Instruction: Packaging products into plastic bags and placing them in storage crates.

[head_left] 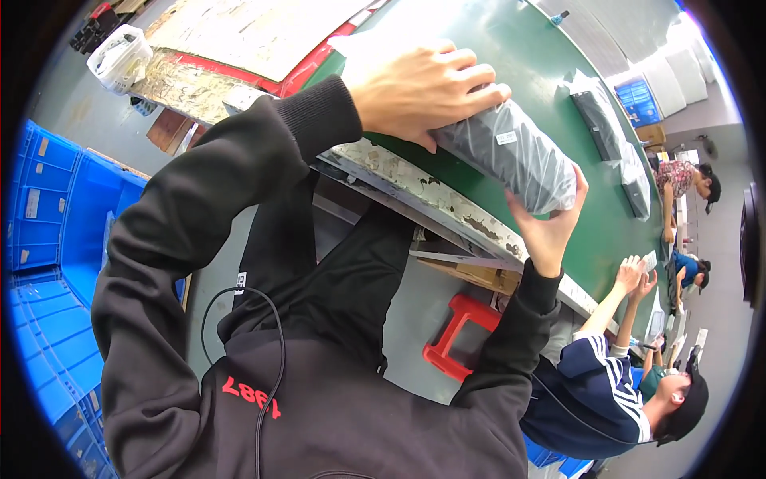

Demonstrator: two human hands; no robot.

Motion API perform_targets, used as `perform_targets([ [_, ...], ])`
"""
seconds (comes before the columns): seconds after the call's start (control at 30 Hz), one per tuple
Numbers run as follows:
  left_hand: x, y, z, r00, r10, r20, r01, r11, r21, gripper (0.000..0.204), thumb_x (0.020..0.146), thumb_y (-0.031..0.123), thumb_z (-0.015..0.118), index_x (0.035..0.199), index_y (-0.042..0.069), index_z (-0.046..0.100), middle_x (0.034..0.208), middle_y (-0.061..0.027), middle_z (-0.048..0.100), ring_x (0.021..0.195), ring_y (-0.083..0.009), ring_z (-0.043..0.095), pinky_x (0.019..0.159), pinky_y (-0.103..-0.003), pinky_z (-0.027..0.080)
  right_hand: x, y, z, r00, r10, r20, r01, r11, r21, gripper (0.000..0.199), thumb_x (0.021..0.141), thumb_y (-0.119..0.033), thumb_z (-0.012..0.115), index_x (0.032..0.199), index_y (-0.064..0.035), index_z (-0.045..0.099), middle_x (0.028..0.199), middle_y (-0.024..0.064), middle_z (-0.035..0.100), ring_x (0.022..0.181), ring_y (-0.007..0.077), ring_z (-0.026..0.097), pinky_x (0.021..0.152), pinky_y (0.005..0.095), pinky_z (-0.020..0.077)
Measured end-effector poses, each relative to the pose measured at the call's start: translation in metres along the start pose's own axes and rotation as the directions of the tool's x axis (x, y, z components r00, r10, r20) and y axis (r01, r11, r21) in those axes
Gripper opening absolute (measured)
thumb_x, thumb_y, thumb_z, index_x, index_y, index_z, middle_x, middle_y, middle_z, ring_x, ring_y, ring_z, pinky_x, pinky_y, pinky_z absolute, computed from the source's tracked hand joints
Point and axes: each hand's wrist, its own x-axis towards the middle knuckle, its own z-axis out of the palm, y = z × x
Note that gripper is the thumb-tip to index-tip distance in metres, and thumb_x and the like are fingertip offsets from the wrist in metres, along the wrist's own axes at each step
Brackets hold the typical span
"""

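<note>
A long dark box-shaped item wrapped in clear plastic (519, 152), with a small white label on its upper face, is held between my two hands above the green work surface (479, 48). My left hand (435, 92) grips its far left end, fingers over the top and thumb along the near side. Around the opposite, nearer right end my right hand (554, 219) is wrapped, thumb and fingers on either side. Two similar plastic-wrapped dark items (598, 124) lie farther back on the green surface.
Blue crates (48, 191) stand at my left. A white bin (120, 56) and a board in a red frame (239, 32) are at the upper left. Below the bench's worn edge (431, 191) is a red stool (459, 339). Co-workers sit along the bench at right, the nearest in a navy top (590, 391).
</note>
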Motion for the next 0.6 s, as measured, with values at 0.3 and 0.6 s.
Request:
perform_targets([
  [0.3, -0.022, 0.003, -0.001, 0.993, 0.041, -0.113, -0.046, 0.998, -0.048, 0.098, 0.054, 0.042, 0.088, 0.135, 0.01, 0.045, 0.119, -0.0044, 0.057, 0.109, -0.02, 0.056, 0.09, -0.034, 0.046, -0.016, -0.011, 0.013, 0.993, -0.116, -0.005, 0.115, 0.989, -0.092, 0.087, 0.059, -0.003, 0.08, 0.135, 0.0002, 0.038, 0.125, 0.0124, 0.046, 0.12, 0.0229, 0.047, 0.105, 0.0352, 0.0352],
  [0.6, -0.029, 0.032, 0.005, 0.91, 0.114, -0.399, -0.051, 0.985, 0.165, 0.056, 0.061, 0.04, 0.077, 0.108, 0.018, 0.057, 0.094, 0.0035, 0.058, 0.085, -0.0154, 0.06, 0.07, -0.033, 0.05, -0.047, -0.022, 0.002, 0.987, -0.159, 0.013, 0.156, 0.943, -0.295, 0.081, 0.067, 0.003, 0.075, 0.139, 0.0007, 0.039, 0.135, 0.0185, 0.047, 0.126, 0.0322, 0.046, 0.109, 0.0435, 0.0332],
])
